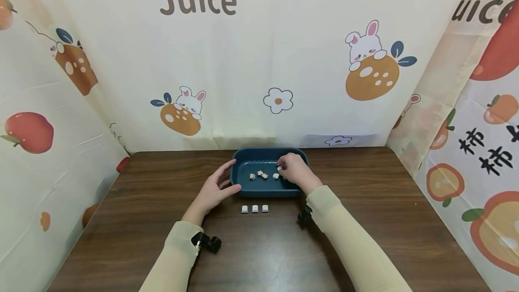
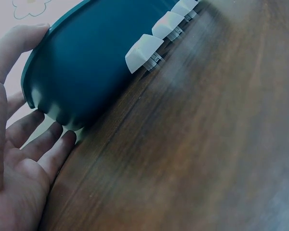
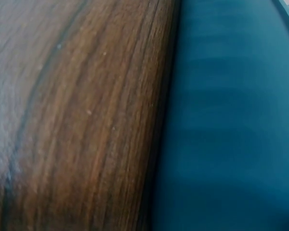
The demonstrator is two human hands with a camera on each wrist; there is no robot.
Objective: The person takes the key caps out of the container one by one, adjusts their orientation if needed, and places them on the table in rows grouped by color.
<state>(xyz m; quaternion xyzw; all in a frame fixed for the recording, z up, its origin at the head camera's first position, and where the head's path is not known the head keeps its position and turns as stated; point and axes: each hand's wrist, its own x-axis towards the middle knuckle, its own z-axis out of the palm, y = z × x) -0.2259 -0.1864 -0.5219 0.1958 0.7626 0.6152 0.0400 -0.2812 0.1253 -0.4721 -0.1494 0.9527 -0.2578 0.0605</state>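
A dark teal rectangular tray (image 1: 263,193) sits at the back of the table with several small keycaps (image 1: 265,176) scattered inside. My left hand (image 1: 215,188) spans the tray's left end, its fingers spread and fairly straight; in the left wrist view the thumb touches the rim and the other fingertips are at the wall. Over the tray's right part, my right hand (image 1: 297,171) pinches a white keycap (image 1: 279,168) between thumb and fingers. Three white keycaps (image 1: 255,209) stand in a row on the table before the tray. The right wrist view shows no hand.
Brown wood-grain table (image 1: 365,220) extends around the tray. A printed curtain (image 1: 251,57) hangs right behind the table's back edge, with more on both sides. Each wrist carries a small black camera; the left camera (image 1: 211,243) is over the table.
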